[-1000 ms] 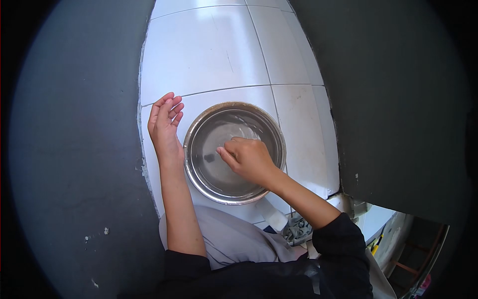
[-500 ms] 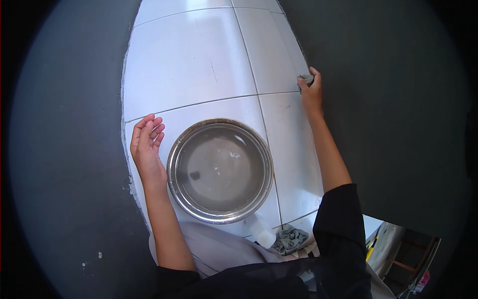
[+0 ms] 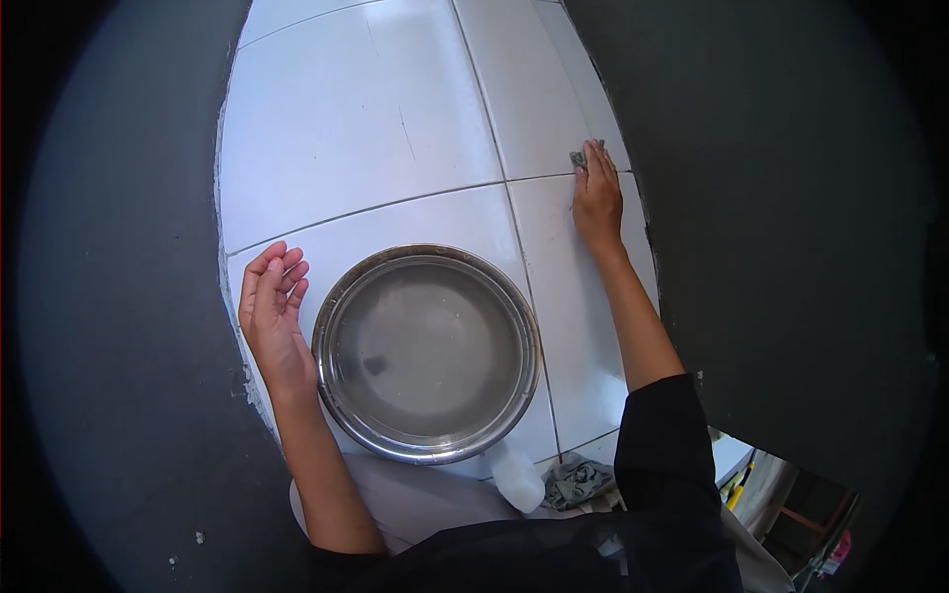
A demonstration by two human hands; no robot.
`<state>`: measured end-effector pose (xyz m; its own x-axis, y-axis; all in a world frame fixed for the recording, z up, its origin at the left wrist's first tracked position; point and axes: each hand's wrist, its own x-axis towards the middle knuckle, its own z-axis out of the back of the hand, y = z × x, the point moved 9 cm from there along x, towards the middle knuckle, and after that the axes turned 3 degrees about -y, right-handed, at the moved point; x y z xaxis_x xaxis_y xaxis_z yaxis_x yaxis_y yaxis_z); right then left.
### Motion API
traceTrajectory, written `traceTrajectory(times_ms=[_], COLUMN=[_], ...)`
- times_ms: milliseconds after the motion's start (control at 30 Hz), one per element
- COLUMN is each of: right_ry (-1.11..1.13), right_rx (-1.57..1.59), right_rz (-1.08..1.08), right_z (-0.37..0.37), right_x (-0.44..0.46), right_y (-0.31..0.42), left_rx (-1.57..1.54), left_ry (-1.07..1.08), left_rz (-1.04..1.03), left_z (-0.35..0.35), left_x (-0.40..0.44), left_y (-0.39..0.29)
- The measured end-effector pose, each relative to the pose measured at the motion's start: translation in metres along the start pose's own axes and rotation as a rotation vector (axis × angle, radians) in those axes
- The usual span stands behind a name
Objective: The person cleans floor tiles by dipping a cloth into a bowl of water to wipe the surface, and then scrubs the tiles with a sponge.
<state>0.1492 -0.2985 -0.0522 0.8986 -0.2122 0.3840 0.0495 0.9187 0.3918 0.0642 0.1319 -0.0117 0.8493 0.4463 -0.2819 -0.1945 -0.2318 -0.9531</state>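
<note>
My right hand [image 3: 598,203] presses a small grey rag [image 3: 579,158] onto the white floor tiles [image 3: 366,109], close to a grout line near the right wall. Its fingers lie over the rag and partly hide it. Beside the left rim of a round metal basin [image 3: 329,405] is my left hand [image 3: 274,321], fingers loosely curled and apart with nothing in them. Cloudy grey water [image 3: 425,346] stands in the basin, with a small dark patch in it.
Dark grey walls [image 3: 119,277] border the tiles on both sides. Near my lap are a white plastic bottle [image 3: 516,479] and a crumpled grey cloth [image 3: 576,484]. At lower right, a yellow-handled tool [image 3: 736,491] lies beyond the wall's edge.
My right hand has moved the rag slightly left, away from the right wall, and its fingers now lie flatter. The view has shifted a little; my left hand stays beside the basin.
</note>
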Motion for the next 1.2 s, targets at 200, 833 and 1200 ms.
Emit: traceTrajectory(times_ms=[200,833,1200], right_ry=[0.074,0.46,0.549], right_rx=[0.138,0.408,0.409], right_rz=[0.148,0.298,0.283], right_z=[0.0,0.017,0.073], right_x=[-0.017,-0.071,-0.169], right_y=[0.041,0.076,0.066], left_rx=[0.023,0.038,0.035], left_ry=[-0.01,-0.033,-0.002], left_rz=[-0.004,-0.032,-0.018], left_z=[-0.002,0.007,0.007], left_x=[-0.002,0.002,0.005], left_y=[0.001,-0.001,0.002])
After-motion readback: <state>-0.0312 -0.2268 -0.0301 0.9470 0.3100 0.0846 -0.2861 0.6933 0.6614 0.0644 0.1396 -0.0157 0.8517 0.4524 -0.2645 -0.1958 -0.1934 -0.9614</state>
